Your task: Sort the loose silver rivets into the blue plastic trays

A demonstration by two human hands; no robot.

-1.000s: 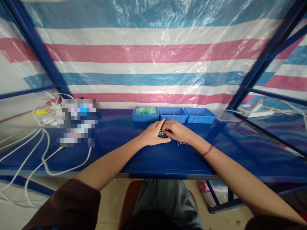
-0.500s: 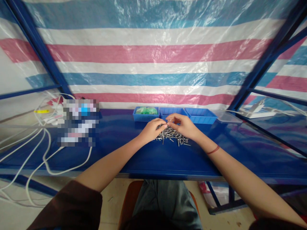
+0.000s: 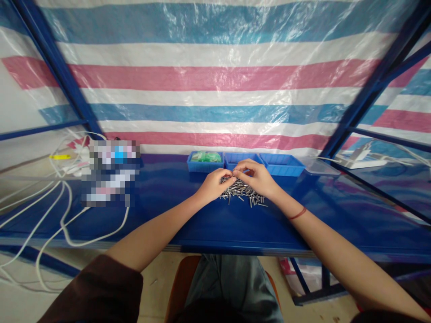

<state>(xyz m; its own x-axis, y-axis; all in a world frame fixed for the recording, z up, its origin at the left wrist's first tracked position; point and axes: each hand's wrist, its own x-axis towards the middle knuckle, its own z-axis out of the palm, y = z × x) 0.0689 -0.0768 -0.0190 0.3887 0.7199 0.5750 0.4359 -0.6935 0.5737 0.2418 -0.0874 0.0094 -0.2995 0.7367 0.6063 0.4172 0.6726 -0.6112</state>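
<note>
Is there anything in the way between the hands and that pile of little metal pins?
No, nothing visible. The left hand and right hand are right over the pile of metal pins on the blue table, fingertips meeting just above it. The blue trays sit behind the pile, not between.

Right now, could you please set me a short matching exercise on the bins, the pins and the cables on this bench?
Things:
1. left bin
2. pile of metal pins
3. white cables
4. red band

Descriptions:
A. around the right wrist
B. holds green pieces
C. draped over the bench's left end
D. loose on the bench under both hands

Pairs: 1-B, 2-D, 3-C, 4-A
</note>
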